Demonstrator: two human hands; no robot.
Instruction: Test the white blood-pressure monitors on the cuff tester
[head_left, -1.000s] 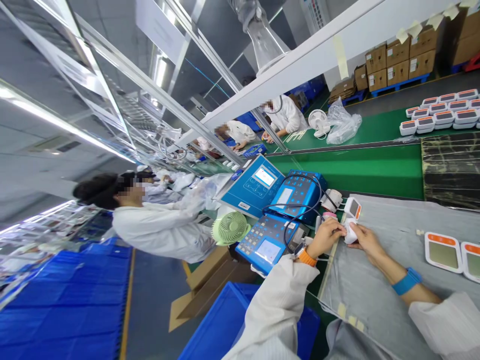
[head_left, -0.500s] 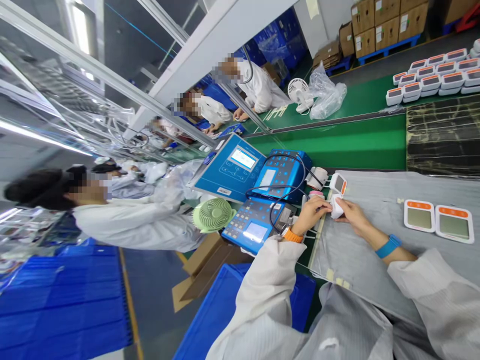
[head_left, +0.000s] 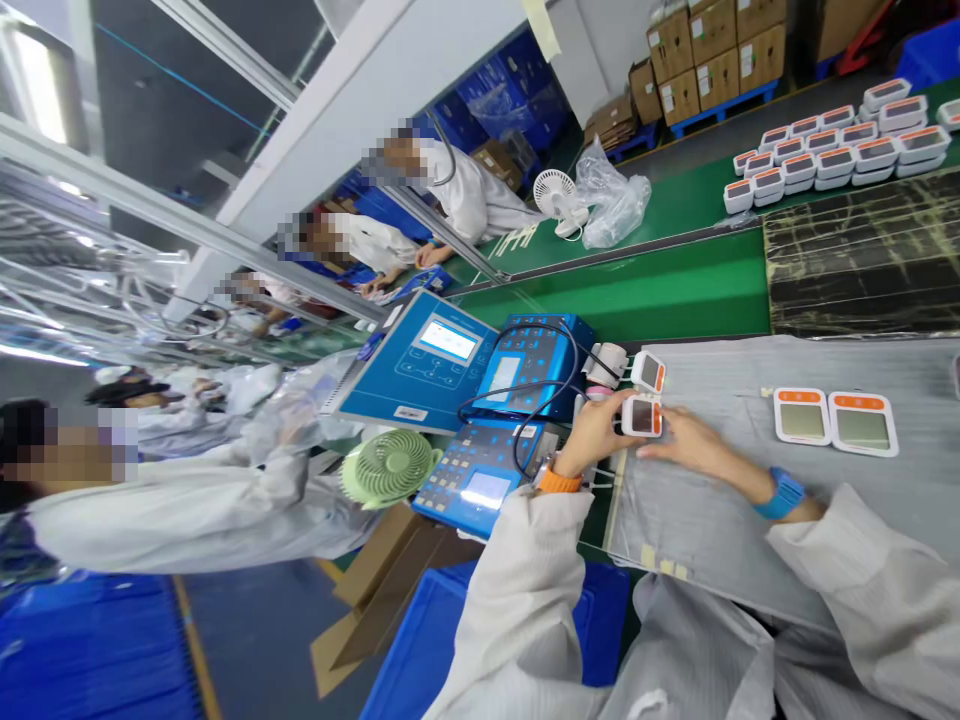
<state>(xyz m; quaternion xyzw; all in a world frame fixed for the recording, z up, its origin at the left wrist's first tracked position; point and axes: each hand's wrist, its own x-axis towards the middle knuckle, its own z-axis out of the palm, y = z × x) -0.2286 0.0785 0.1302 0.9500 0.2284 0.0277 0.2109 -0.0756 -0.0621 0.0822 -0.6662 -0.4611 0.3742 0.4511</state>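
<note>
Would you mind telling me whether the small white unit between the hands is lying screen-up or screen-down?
Screen-up: the white unit shows its grey display and orange band to the camera, left hand holding one side, right hand beside it.

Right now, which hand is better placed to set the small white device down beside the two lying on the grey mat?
Probably the right hand. It touches the device on the side facing the two devices on the grey mat. The left hand grips it from the far side, by the blue testers.
</note>
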